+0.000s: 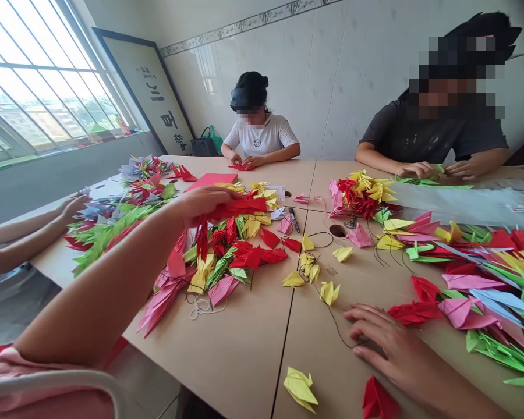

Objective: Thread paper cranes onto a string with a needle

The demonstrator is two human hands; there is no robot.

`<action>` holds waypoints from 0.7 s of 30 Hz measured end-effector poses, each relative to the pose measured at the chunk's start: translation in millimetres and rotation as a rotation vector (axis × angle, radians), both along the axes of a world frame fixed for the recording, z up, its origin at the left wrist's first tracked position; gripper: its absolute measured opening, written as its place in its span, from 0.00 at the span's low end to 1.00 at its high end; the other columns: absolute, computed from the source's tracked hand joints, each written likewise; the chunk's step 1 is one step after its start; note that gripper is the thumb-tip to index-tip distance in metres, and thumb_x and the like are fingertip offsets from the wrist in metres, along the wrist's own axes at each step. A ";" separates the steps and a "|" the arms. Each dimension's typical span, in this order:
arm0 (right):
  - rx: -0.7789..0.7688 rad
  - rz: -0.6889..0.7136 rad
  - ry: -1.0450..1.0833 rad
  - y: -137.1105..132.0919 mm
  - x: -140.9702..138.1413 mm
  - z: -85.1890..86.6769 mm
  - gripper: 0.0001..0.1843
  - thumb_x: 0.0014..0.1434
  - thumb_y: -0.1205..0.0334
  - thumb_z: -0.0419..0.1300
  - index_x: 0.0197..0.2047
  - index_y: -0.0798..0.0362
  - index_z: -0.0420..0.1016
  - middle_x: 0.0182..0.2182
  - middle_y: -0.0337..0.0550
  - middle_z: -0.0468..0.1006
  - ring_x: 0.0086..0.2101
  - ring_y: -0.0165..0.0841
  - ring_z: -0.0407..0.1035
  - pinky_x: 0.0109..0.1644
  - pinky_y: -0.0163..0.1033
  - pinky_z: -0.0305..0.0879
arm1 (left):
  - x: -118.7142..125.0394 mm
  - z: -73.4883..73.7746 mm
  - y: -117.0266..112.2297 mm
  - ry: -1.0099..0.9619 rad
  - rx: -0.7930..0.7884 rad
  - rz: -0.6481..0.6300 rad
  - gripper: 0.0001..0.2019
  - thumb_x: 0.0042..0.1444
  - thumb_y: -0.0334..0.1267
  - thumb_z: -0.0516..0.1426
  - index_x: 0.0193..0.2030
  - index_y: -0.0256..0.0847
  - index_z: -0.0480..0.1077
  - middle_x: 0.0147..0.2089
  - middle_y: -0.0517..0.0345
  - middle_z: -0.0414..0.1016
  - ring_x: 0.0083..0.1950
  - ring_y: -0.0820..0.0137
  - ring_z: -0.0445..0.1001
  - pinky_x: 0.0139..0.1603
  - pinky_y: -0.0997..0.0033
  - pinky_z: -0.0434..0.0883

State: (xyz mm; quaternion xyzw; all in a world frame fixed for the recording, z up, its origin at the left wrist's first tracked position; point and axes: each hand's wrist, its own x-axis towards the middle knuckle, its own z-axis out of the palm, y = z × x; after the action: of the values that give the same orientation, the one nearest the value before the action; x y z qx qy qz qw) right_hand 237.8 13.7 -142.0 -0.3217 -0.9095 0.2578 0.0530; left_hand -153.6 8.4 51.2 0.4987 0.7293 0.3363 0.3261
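My right hand [388, 343] comes in from the lower right and rests low over the table, palm down, fingers stretched and apart. A dark cord [334, 320] runs from several yellow folded paper cranes [309, 267] to its fingertips; I cannot tell whether they touch it. Red folded paper [414, 312] lies just beyond the hand. Nearer me are a yellow paper crane [300, 389] and a red folded piece [379, 400]. My left hand is out of view. The pink-sleeved arm [113, 279] at left appears to be a co-worker's; its hand holds red folded paper [244, 205].
Colourful folded-paper bundles [227, 262] cover the table's middle, with another pile [484, 291] at right. A pen [294, 220] lies near a table hole [337, 231]. Two people sit opposite; another person's arms [39, 227] reach in at far left. A chair frame [70, 379] stands lower left.
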 end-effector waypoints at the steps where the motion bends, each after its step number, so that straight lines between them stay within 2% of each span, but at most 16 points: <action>1: 0.026 0.004 0.024 0.6 0.8 -0.3 0.08 0.62 0.61 0.56 0.36 0.50 0.77 0.54 0.53 0.79 0.59 0.52 0.68 0.60 0.63 0.66 | 16.4 -7.0 -3.3 -0.032 -0.029 -0.057 0.14 0.60 0.30 0.53 0.49 0.37 0.76 0.25 0.62 0.70 0.20 0.78 0.66 0.23 0.77 0.70; 2: 0.063 0.006 0.055 1.6 1.5 -0.4 0.09 0.62 0.63 0.56 0.36 0.50 0.77 0.52 0.52 0.80 0.58 0.51 0.69 0.60 0.62 0.67 | 32.7 -15.3 -6.9 -0.058 -0.056 -0.120 0.15 0.60 0.32 0.53 0.50 0.38 0.77 0.25 0.62 0.71 0.20 0.77 0.67 0.23 0.77 0.71; 4: 0.161 0.000 0.125 5.2 2.0 -0.6 0.10 0.63 0.66 0.55 0.34 0.50 0.77 0.48 0.51 0.82 0.55 0.50 0.72 0.60 0.62 0.68 | 63.9 -35.9 -14.2 -0.090 -0.081 -0.248 0.14 0.59 0.35 0.54 0.48 0.41 0.78 0.31 0.60 0.77 0.25 0.75 0.71 0.27 0.76 0.72; 6: 0.275 -0.044 0.191 10.8 2.0 -0.9 0.10 0.62 0.68 0.55 0.33 0.51 0.77 0.45 0.51 0.83 0.51 0.50 0.75 0.59 0.63 0.69 | 91.6 -60.4 -20.7 -0.108 -0.088 -0.385 0.13 0.59 0.36 0.55 0.46 0.43 0.79 0.40 0.59 0.80 0.36 0.72 0.76 0.36 0.76 0.74; 7: 0.327 -0.088 0.219 14.0 2.0 -1.1 0.10 0.61 0.69 0.55 0.33 0.52 0.77 0.44 0.52 0.83 0.50 0.51 0.76 0.57 0.64 0.70 | 103.8 -73.2 -23.2 -0.095 -0.088 -0.473 0.13 0.60 0.36 0.55 0.48 0.44 0.79 0.44 0.58 0.80 0.41 0.70 0.77 0.41 0.75 0.74; 8: 0.357 -0.129 0.230 17.1 2.1 -1.1 0.10 0.61 0.69 0.55 0.34 0.53 0.78 0.43 0.55 0.83 0.48 0.52 0.76 0.55 0.65 0.70 | 114.6 -85.6 -25.2 0.005 -0.057 -0.672 0.16 0.63 0.37 0.51 0.52 0.44 0.76 0.47 0.57 0.80 0.45 0.69 0.78 0.44 0.74 0.74; 9: 0.380 -0.167 0.236 19.9 2.3 -1.0 0.10 0.61 0.70 0.55 0.35 0.55 0.78 0.43 0.57 0.83 0.48 0.54 0.76 0.54 0.66 0.71 | 124.0 -97.3 -26.7 0.027 -0.053 -0.763 0.16 0.64 0.38 0.51 0.53 0.44 0.76 0.47 0.57 0.80 0.47 0.68 0.77 0.46 0.72 0.74; 11: 0.403 -0.228 0.240 23.4 3.0 0.2 0.11 0.62 0.70 0.54 0.38 0.57 0.79 0.43 0.60 0.82 0.48 0.56 0.75 0.53 0.67 0.70 | 137.8 -116.5 -27.8 0.062 -0.042 -0.867 0.17 0.66 0.42 0.52 0.57 0.43 0.73 0.48 0.54 0.81 0.47 0.66 0.78 0.47 0.69 0.74; 13: 0.417 -0.269 0.258 23.6 3.5 3.1 0.12 0.63 0.69 0.54 0.40 0.58 0.79 0.43 0.60 0.82 0.48 0.55 0.75 0.53 0.65 0.71 | 144.4 -129.2 -26.8 0.112 -0.009 -0.909 0.18 0.67 0.43 0.51 0.58 0.41 0.72 0.49 0.49 0.81 0.47 0.63 0.78 0.48 0.65 0.73; 16: 0.410 -0.296 0.302 18.8 2.4 9.3 0.12 0.65 0.68 0.53 0.44 0.58 0.78 0.42 0.57 0.82 0.46 0.49 0.76 0.50 0.57 0.74 | 143.4 -139.5 -21.3 0.192 0.057 -0.953 0.18 0.69 0.44 0.50 0.56 0.40 0.73 0.51 0.46 0.80 0.52 0.60 0.77 0.52 0.61 0.72; 21: 0.312 -0.270 0.330 8.4 -1.4 24.1 0.07 0.64 0.68 0.57 0.41 0.54 0.78 0.36 0.48 0.83 0.40 0.40 0.77 0.46 0.45 0.75 | 134.5 -153.1 -4.3 0.326 0.162 -0.931 0.16 0.67 0.43 0.54 0.57 0.41 0.72 0.57 0.45 0.76 0.59 0.56 0.72 0.60 0.56 0.68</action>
State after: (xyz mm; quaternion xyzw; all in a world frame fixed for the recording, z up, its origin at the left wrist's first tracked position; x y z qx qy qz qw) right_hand 236.4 22.1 -117.8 -0.3816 -0.8662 0.1541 0.2834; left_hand -19.1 4.1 -101.9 0.8411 0.4425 0.1285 0.2834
